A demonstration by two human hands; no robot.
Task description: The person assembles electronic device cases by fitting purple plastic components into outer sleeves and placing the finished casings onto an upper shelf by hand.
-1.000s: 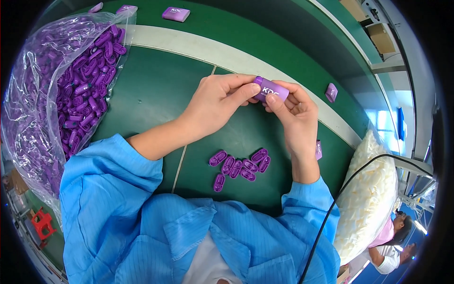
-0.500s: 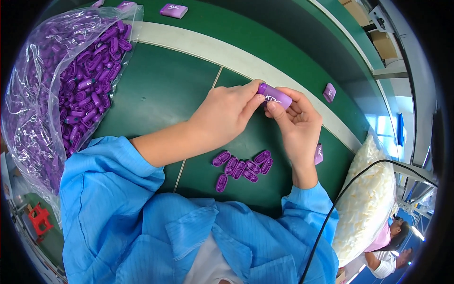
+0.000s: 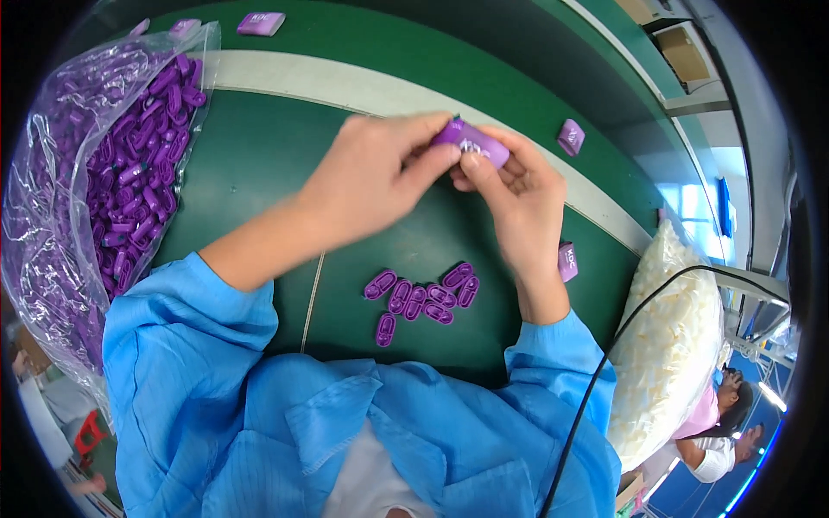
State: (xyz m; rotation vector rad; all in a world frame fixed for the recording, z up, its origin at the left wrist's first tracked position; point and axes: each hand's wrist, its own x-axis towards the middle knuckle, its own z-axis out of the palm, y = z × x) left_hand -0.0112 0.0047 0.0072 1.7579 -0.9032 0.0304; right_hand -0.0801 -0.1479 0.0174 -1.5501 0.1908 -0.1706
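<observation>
A purple flattened-tube case (image 3: 480, 147) with white lettering is held up between my two hands over the green table. My right hand (image 3: 528, 194) is closed round its right end, the thumb on the printed face. My left hand (image 3: 358, 177), slightly blurred, pinches the left end, where a darker purple end piece (image 3: 447, 134) shows beside the fingertips. How far that piece sits in the case I cannot tell. Below my hands lie several small oval purple end pieces (image 3: 414, 302), open side up. Another purple case (image 3: 567, 261) lies just beyond my right wrist.
A clear plastic bag (image 3: 52, 224) full of purple end pieces stands at the left. A bag of pale cream parts (image 3: 673, 345) is at the right, a black cable (image 3: 596, 380) before it. Purple cases (image 3: 261, 23) lie on the green strip beyond the white rail (image 3: 302, 79). People are at the lower right.
The whole view has shifted slightly. The case is tilted a little differently in my hands, and my left fingers lie further over its left end. The loose end pieces have kept their arrangement.
</observation>
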